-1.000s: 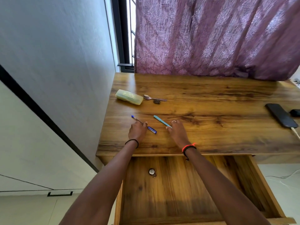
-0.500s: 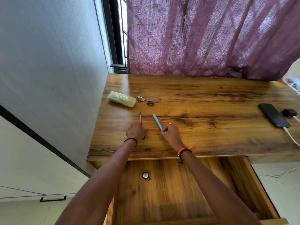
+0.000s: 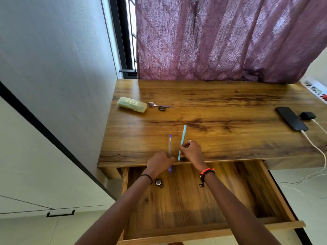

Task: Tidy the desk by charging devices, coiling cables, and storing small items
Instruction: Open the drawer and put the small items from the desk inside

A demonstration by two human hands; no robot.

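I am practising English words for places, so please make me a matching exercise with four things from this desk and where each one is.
Things:
1 light blue pen
2 phone
3 green case
4 round metal item

Places:
A in the open drawer
B beside the spoon
C in the right hand
D plugged into the white cable

Pairs: 1-C, 2-D, 3-B, 4-A

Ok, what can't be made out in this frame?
Head view only:
- Dark bit beside the spoon: too small to identify.
- Print on the green case: too small to read.
- Power strip: cut off by the right edge.
- Clear pen: partly hidden by the left hand.
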